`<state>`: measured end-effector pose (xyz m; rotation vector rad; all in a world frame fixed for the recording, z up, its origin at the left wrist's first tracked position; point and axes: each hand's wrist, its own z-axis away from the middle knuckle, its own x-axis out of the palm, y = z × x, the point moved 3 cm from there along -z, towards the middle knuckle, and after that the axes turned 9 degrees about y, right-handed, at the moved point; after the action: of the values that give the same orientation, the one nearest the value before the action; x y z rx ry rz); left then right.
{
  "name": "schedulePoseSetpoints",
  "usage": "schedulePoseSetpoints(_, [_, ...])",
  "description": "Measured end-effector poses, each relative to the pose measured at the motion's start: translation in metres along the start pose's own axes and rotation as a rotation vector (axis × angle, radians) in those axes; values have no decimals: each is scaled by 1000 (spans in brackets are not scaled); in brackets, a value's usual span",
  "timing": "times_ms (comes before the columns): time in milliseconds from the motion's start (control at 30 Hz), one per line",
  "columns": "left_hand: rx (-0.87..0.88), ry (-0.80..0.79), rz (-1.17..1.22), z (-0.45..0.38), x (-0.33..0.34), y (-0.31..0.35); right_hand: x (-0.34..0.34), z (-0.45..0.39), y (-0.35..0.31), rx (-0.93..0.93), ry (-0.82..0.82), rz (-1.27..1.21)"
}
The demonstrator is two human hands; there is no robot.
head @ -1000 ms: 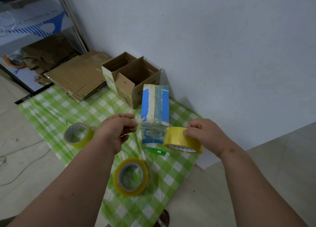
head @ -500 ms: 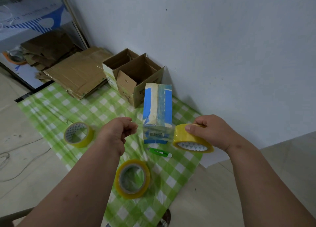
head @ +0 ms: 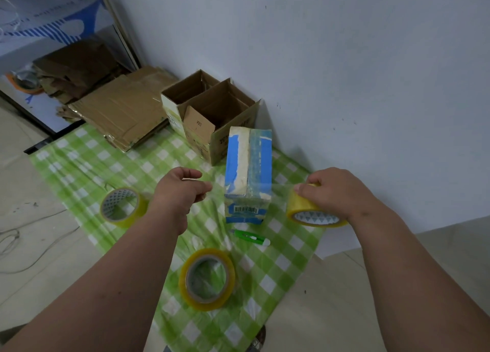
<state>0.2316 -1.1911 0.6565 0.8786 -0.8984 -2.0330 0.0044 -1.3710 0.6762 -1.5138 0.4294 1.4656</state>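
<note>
A blue and white carton stands on a green checked cloth. My right hand grips a yellow tape roll to the right of the carton. A clear strip of tape runs from the roll leftward in front of the carton. My left hand is left of the carton with its fingers curled, pinching the strip's free end.
Two more tape rolls lie on the cloth, and a green cutter lies in front of the carton. Open cardboard boxes stand by the wall, flattened cardboard to their left. Cables trail on the floor.
My right hand has pulled the roll to the right, away from the carton, and a longer strip of tape is stretched out. My left hand has stayed left of the carton.
</note>
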Motion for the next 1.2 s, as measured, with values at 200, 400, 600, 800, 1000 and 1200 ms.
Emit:
schedulePoseSetpoints(200, [48, 13, -30, -6, 3, -1, 4, -8, -2, 36, -14, 50])
schedulePoseSetpoints(400, [24, 8, -35, -13, 2, -4, 7, -12, -1, 45, -10, 51])
schedulePoseSetpoints(600, [2, 17, -21, -16, 5, -10, 16, -13, 1, 53, 1, 85])
schedulePoseSetpoints(800, [30, 22, -10, -17, 6, -10, 20, -14, 2, 64, 1, 83])
schedulePoseSetpoints(1000, [22, 15, -7, -19, 8, -12, 24, -16, 5, 68, 24, 94])
schedulePoseSetpoints(1200, [12, 24, -38, -22, 16, -23, 38, -19, 8, 77, -40, 159])
